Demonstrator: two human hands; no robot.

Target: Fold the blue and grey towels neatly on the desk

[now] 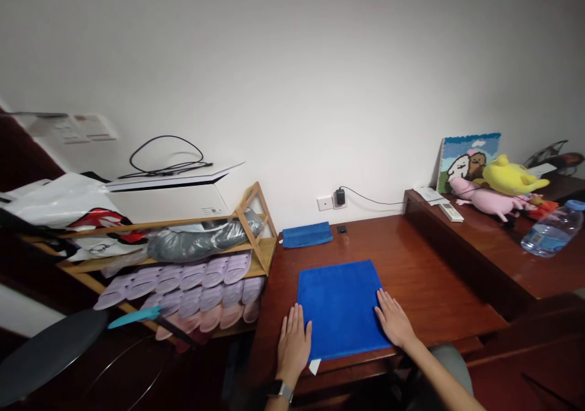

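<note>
A blue cloth [340, 313] lies flat and spread out on the brown wooden desk [434, 289], with a small white tag at its near left corner. My left hand [294, 344] rests flat along the cloth's left edge, fingers stretched out. On the opposite side, my right hand [393, 318] lies flat with its fingertips at the right edge. Neither hand grips anything. Farther back on the desk, near the wall, sits a folded blue cloth [307, 235].
Left of the desk stands a wooden shelf [260, 259] with several lilac and pink slippers [196, 301] and a white box [169, 201]. A plug with a cable [340, 196] is in the wall. Plush toys [512, 176] and a water bottle [553, 231] occupy the raised surface at right.
</note>
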